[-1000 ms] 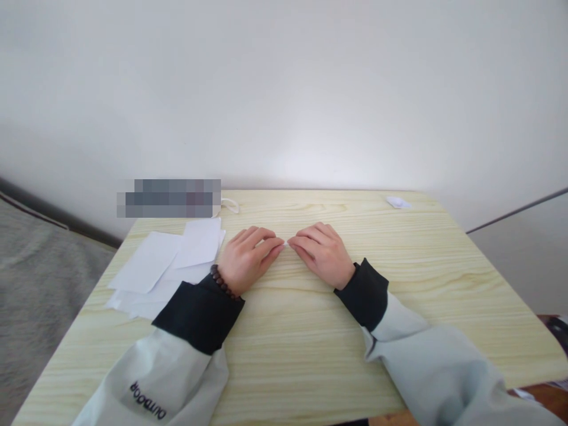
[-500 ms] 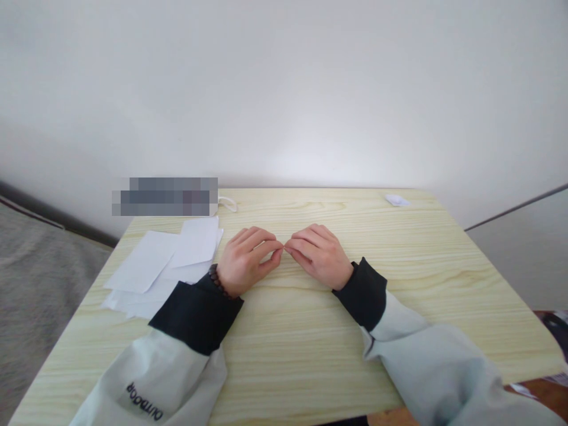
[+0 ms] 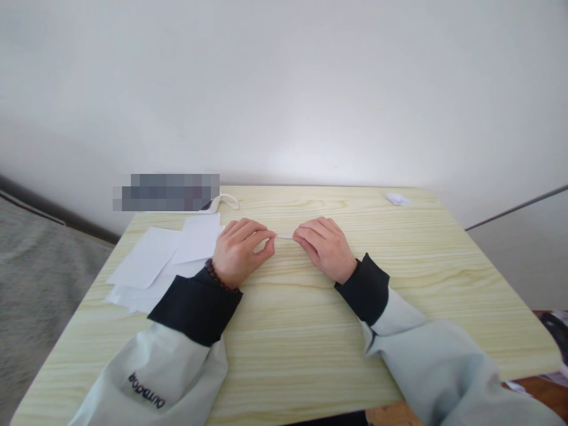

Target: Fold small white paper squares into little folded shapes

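Paper [image 3: 284,238] pinched between two hands

Step in hand: fingertip work on the paper, judged from the grip. The paper spans the gap between the hands over the middle of the surface [image 3: 288,367]. It shows as a thin white line; strip or edge-on sheet, cannot tell. Contact with the surface is also unclear.

Left hand [image 3: 242,251]: thumb and fingertips meet on one end; the remaining fingers curl loosely. Right hand [image 3: 326,247]: matching pinch on the other end, thumb partly hidden.

Next move: likely calls for even, light pressure from both pinches, since thin paper can crease or tear.

Materials: loose sheets [image 3: 144,260] lie overlapped, flat and smooth, near the left hand. A small folded piece [image 3: 397,199], white and angular, rests at the far right. The surface has pale, streaked wood grain. Dark round beads form the bracelet [image 3: 216,277].
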### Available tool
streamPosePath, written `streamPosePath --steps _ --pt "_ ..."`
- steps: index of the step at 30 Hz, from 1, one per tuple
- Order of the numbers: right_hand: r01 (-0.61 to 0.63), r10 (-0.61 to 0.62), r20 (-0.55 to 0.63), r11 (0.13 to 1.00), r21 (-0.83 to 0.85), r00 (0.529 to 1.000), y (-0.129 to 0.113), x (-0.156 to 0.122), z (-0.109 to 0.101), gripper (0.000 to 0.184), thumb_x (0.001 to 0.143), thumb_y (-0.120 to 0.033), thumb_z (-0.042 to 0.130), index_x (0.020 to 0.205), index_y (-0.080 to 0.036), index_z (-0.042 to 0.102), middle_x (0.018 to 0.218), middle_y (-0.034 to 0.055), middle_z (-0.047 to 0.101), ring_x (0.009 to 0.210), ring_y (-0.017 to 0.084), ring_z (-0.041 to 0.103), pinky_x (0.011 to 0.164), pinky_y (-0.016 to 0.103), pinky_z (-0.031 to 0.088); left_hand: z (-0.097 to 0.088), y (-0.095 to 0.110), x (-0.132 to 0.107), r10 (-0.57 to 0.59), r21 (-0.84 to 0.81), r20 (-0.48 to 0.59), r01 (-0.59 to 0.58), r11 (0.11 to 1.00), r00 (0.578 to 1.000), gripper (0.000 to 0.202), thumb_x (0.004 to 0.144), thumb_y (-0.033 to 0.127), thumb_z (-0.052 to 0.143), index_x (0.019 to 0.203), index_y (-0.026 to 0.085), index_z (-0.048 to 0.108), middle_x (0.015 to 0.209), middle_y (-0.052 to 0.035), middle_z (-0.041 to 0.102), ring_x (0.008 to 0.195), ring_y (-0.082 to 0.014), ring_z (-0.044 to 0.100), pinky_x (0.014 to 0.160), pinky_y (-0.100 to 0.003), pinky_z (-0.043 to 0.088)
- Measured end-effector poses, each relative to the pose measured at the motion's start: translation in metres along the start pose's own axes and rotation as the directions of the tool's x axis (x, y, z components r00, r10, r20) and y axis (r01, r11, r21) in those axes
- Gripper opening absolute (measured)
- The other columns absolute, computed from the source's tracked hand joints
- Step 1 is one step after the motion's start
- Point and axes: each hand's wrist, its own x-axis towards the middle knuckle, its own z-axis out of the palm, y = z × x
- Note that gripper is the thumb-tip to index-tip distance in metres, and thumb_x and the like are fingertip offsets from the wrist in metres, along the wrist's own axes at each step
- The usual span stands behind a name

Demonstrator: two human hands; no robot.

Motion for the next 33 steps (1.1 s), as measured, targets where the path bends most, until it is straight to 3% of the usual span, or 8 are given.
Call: streamPosePath --steps 6,10,14,20,27,33 --pt "-0.045 0.044 -0.038 0.999 -0.017 0.998 0.007 -0.003 0.001 0.015 0.092 -0.022 0.048 0.088 -0.018 0.062 0.088 0.0033 0.067 0.084 0.017 0.054 0.075 0.031 0.040 0.000 -0.004 -0.002 -0.069 -0.027 -0.037 0.068 0.997 0.997 0.010 0.076 0.013 0.060 0.078 0.017 0.068 0.075 -0.0023 0.067 0.070 -0.0155 0.061 0.067 -0.030 0.049" --pt "-0.024 0.024 0.001 1.000 -0.005 1.000 0.005 -0.003 0.002 0.016 0.093 -0.024 0.048 0.087 -0.018 0.062 0.088 0.0036 0.067 0.083 0.017 0.054 0.074 0.031 0.040 -0.001 0.003 -0.001 -0.089 -0.081 0.009 0.090 0.993 0.996 0.010 0.077 0.014 0.058 0.081 0.017 0.067 0.080 -0.0037 0.066 0.075 -0.0166 0.061 0.070 -0.030 0.050" --pt "-0.022 0.021 0.017 0.999 0.024 1.000 0.002 -0.002 0.002 0.017 0.093 -0.025 0.047 0.087 -0.019 0.062 0.088 0.0039 0.066 0.083 0.017 0.054 0.075 0.031 0.040 -0.002 0.008 0.000 -0.066 -0.117 0.044 0.071 0.991 0.997 0.015 0.077 0.018 0.059 0.091 0.015 0.066 0.087 -0.0066 0.066 0.080 -0.0180 0.061 0.073 -0.032 0.051" --pt "-0.004 0.003 0.012 0.999 0.052 1.000 -0.001 0.000 0.003 0.017 0.093 -0.024 0.047 0.087 -0.019 0.062 0.087 0.0039 0.066 0.081 0.017 0.053 0.074 0.031 0.041 0.002 0.006 0.000 -0.008 -0.097 0.039 0.011 0.995 0.999 0.007 0.078 0.016 0.060 0.080 0.017 0.067 0.077 -0.0031 0.067 0.073 -0.0159 0.060 0.069 -0.029 0.050" --pt "-0.086 0.087 -0.024 0.996 0.036 0.996 0.006 -0.003 0.001 0.018 0.093 -0.023 0.044 0.087 -0.018 0.061 0.086 0.0060 0.064 0.083 0.017 0.054 0.074 0.031 0.041 0.003 0.000 -0.003 -0.151 -0.086 0.016 0.151 0.985 0.988 0.011 0.080 0.016 0.056 0.078 0.017 0.067 0.078 -0.0033 0.066 0.074 -0.0157 0.061 0.070 -0.029 0.050" --pt "-0.054 0.053 0.013 0.997 0.049 0.999 0.006 -0.003 0.002 0.018 0.093 -0.025 0.046 0.087 -0.019 0.061 0.088 0.0057 0.064 0.084 0.017 0.055 0.075 0.031 0.041 0.000 0.005 -0.002 -0.171 -0.146 0.104 0.185 0.972 0.980 0.015 0.080 0.017 0.053 0.087 0.017 0.066 0.086 -0.0044 0.065 0.081 -0.0166 0.062 0.076 -0.030 0.051"
